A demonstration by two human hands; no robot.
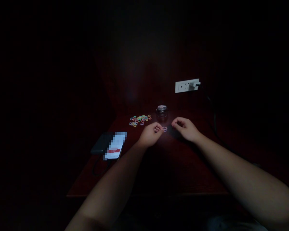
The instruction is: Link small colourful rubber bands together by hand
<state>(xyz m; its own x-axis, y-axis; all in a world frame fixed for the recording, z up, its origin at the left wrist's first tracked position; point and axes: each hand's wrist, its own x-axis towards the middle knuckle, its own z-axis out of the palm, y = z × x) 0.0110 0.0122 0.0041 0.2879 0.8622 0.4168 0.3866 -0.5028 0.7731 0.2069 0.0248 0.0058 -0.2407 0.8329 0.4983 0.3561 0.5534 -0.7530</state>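
Looking across a dark red, faintly glossy table (pixel 170 173), we find most of the room lost in black around a lidded jar (pixel 162 109), which stands near the back wall (pixel 144 80). On that wall, above and right of the jar, we see a white socket panel (pixel 181 86) with a plug (pixel 195 84) in it; a dark cable (pixel 215 123) hangs right of the jar. Left of the jar, colourful rings (pixel 139 119) lie scattered. Farther left and nearer us than the jar rest a lit phone (pixel 116 145), its screen pixelated, and a dark slab (pixel 100 143). In front of the jar, our left hand (pixel 151 133) pinches purple rings (pixel 165 129) between thumb and finger. Our right hand (pixel 186 129), right of the jar, has thumb and forefinger nearly together; we cannot tell whether they hold anything.
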